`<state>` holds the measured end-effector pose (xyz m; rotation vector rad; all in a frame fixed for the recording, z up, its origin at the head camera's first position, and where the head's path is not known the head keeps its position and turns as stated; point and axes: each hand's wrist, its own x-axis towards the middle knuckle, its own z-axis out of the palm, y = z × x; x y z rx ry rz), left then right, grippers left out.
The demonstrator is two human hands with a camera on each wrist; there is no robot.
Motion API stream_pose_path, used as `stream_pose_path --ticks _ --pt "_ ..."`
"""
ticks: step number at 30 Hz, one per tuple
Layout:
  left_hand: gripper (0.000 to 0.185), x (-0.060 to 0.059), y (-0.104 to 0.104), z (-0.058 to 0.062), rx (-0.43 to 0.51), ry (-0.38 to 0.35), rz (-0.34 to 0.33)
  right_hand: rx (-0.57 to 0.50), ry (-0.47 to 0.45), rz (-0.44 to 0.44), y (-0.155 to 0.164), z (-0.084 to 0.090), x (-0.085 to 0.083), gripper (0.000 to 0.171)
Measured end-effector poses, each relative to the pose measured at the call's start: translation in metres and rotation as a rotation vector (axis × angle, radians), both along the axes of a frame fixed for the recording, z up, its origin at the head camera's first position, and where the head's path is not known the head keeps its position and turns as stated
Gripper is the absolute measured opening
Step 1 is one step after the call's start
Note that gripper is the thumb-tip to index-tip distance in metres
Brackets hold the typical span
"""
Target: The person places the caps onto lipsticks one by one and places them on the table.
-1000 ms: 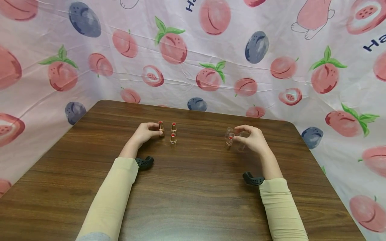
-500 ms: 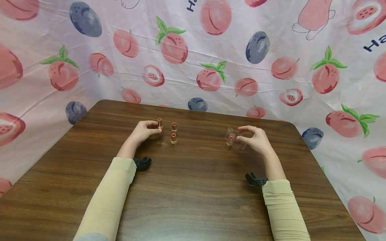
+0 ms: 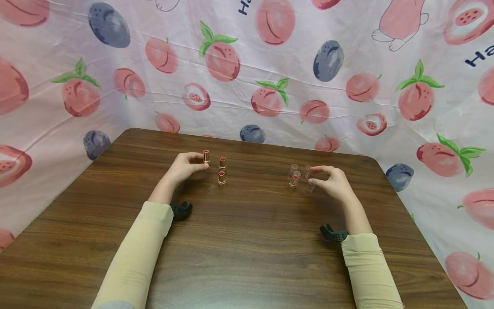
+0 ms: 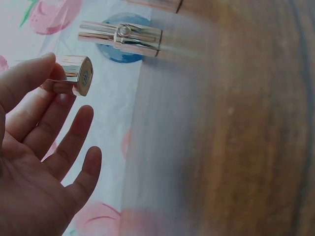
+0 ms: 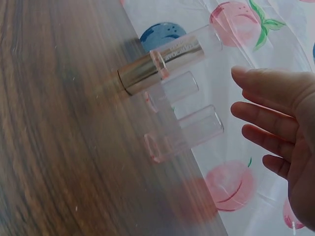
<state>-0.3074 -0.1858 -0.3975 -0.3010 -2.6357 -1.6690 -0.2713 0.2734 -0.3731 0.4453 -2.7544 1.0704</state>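
My left hand (image 3: pixel 181 168) pinches a gold lipstick (image 3: pixel 206 156) with a red tip between thumb and fingers, lifted off the table; its flat base (image 4: pixel 85 76) faces the left wrist camera. Two uncapped lipsticks (image 3: pixel 222 163) stand upright just right of it, one nearer than the other. My right hand (image 3: pixel 333 183) is beside a cluster of clear caps (image 3: pixel 293 170) and a lipstick under a clear cap (image 3: pixel 294 181). In the right wrist view, the right hand (image 5: pixel 283 123) holds nothing, its fingers extended and apart from the clear caps (image 5: pixel 194 129).
The things stand on a dark wood-grain table (image 3: pixel 247 240), toward its far edge. Behind it hangs a fruit-print cloth (image 3: pixel 231 103). A black wrist mount (image 3: pixel 181 211) sits on the left arm and another wrist mount (image 3: pixel 332 234) on the right.
My left hand has raised its lipstick slightly from the table. The right hand has drawn back to the right, away from the capped lipstick, uncovering a clear cap behind its fingers.
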Motion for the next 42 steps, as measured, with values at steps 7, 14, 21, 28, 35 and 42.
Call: stream_pose_path --ticks 7,14,21,28,35,42 --pt "0.031 0.005 0.001 0.01 -0.021 0.053 -0.002 0.049 -0.026 0.004 0.006 -0.004 0.001 0.039" --pt "0.034 0.011 0.006 0.023 -0.01 0.084 -0.026 0.087 -0.039 0.011 0.011 -0.009 0.001 0.039" --pt "0.033 0.018 0.016 0.035 0.04 0.086 -0.056 0.084 -0.064 0.029 0.014 -0.013 0.002 0.04" --pt "0.035 0.026 0.027 0.044 0.019 0.09 -0.082 0.081 -0.065 0.03 0.016 -0.017 0.005 0.04" --pt "0.032 0.032 0.037 0.049 0.02 0.131 -0.115 0.043 -0.089 0.044 0.018 -0.023 0.004 0.042" --pt "0.03 0.04 0.046 0.053 0.057 0.152 -0.164 0.02 -0.094 0.051 0.015 -0.026 0.002 0.042"
